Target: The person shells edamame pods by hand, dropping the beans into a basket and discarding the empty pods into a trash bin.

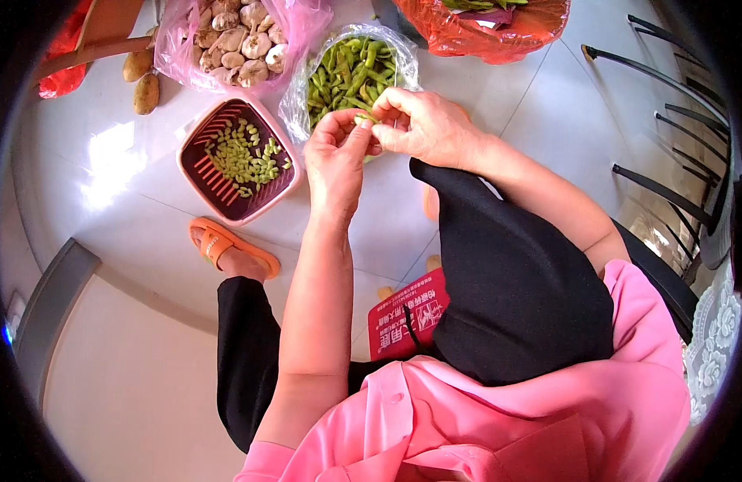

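My left hand (336, 157) and my right hand (431, 128) meet in front of me, fingertips pinched together on a small green bean pod (366, 118). Part of the pod is hidden by the fingers. Just beyond them, a clear plastic bag (408, 64) on the floor holds many green bean pods (351, 68). Left of my left hand stands a pink basket (268, 210) with a dark slatted inside. Shelled green beans (244, 157) lie scattered across its bottom.
A pink plastic bag (171, 48) of garlic bulbs (234, 40) stands at the back, with potatoes (146, 94) beside it. A red bag (499, 40) is at back right. Dark metal legs (664, 189) stick out on the right. My orange slipper (234, 247) is near the basket.
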Tool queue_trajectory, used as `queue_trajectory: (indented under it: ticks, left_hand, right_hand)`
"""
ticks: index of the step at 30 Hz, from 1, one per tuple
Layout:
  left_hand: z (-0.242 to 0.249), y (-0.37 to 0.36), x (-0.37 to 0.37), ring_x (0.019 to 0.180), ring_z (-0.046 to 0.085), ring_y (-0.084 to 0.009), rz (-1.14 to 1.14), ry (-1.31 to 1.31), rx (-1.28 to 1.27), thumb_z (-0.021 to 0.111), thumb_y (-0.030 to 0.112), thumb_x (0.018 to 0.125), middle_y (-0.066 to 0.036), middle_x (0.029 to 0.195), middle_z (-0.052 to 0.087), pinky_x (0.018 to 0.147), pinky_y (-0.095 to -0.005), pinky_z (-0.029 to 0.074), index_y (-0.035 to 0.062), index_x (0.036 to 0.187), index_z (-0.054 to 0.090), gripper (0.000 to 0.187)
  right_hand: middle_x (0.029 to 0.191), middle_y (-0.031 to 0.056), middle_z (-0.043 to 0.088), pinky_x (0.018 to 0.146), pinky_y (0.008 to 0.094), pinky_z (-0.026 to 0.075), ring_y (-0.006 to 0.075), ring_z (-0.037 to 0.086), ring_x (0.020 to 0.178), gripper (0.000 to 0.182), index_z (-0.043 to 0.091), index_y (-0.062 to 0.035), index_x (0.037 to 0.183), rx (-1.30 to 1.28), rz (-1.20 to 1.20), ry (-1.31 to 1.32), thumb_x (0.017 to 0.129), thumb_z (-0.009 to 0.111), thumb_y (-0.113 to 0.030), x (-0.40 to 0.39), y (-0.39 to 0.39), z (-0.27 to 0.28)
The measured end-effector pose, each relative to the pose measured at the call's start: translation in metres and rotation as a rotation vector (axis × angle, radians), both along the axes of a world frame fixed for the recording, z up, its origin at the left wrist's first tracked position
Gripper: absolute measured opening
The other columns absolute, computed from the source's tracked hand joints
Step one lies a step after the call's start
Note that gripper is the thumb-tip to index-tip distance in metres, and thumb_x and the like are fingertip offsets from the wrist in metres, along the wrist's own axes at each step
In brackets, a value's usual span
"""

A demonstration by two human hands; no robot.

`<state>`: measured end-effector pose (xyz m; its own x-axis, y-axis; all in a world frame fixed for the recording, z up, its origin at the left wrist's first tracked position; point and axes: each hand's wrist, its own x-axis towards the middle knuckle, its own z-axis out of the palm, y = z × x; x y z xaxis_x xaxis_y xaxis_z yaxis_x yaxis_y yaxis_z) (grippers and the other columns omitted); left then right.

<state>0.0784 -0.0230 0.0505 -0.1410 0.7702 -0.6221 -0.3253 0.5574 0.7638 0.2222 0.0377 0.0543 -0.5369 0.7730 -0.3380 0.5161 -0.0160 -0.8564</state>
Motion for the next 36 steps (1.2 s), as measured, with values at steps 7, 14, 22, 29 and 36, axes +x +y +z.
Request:
queue_trajectory:
  ticks: [7,14,22,29,36]
  left_hand:
    - [-0.010,-0.005,-0.006,0.071,0.053,-0.0100,0.162,-0.164,-0.007,0.056,0.007,0.087,-0.003,0.084,0.058,0.065,-0.0221,0.044,-0.0003,0.100,0.057,0.015]
    - [-0.013,-0.008,-0.003,0.073,0.055,-0.0126,0.227,-0.439,0.052,0.054,0.005,0.088,-0.007,0.087,0.059,0.067,-0.0225,0.045,-0.0016,0.104,0.055,0.018]
    - [0.003,-0.003,0.012,0.076,0.058,-0.0113,0.205,0.114,-0.018,0.049,0.000,0.086,-0.007,0.085,0.062,0.068,-0.0239,0.048,-0.0053,0.107,0.057,0.023]
    - [-0.002,-0.009,0.009,0.072,0.058,-0.0102,0.169,-0.264,-0.048,0.046,0.008,0.092,-0.007,0.091,0.063,0.063,-0.0224,0.047,-0.0029,0.110,0.057,0.024]
    - [-0.008,-0.016,0.007,0.074,0.060,-0.0149,0.101,-0.318,-0.036,0.046,0.011,0.092,-0.007,0.085,0.061,0.066,-0.0267,0.051,-0.0047,0.107,0.056,0.023]
  right_hand:
    - [0.066,0.0025,0.058,0.052,0.0246,0.043,0.0085,0.053,0.057,0.021,0.056,-0.0030,0.088,-0.298,-0.003,0.066,0.086,0.058,-0.023,0.002,0.000,-0.002]
    - [0.061,0.0100,0.056,0.057,0.0352,0.044,0.0208,0.055,0.058,0.031,0.054,-0.0004,0.075,-0.349,0.078,0.080,0.087,0.044,-0.028,0.000,-0.005,-0.010]
    - [0.064,0.0169,0.060,0.056,0.0451,0.048,0.0364,0.061,0.062,0.023,0.056,-0.0040,0.074,0.370,0.283,-0.174,0.082,0.052,-0.025,-0.004,-0.008,-0.001]
    - [0.063,0.0140,0.059,0.051,0.0419,0.044,0.0317,0.059,0.057,0.019,0.056,-0.0034,0.072,0.349,0.300,-0.122,0.081,0.052,-0.019,-0.008,-0.007,0.001]
    - [0.059,0.0012,0.050,0.051,0.0270,0.038,0.0110,0.043,0.050,0.029,0.054,-0.0017,0.068,-0.580,0.176,0.228,0.085,0.045,-0.024,0.001,0.008,0.005]
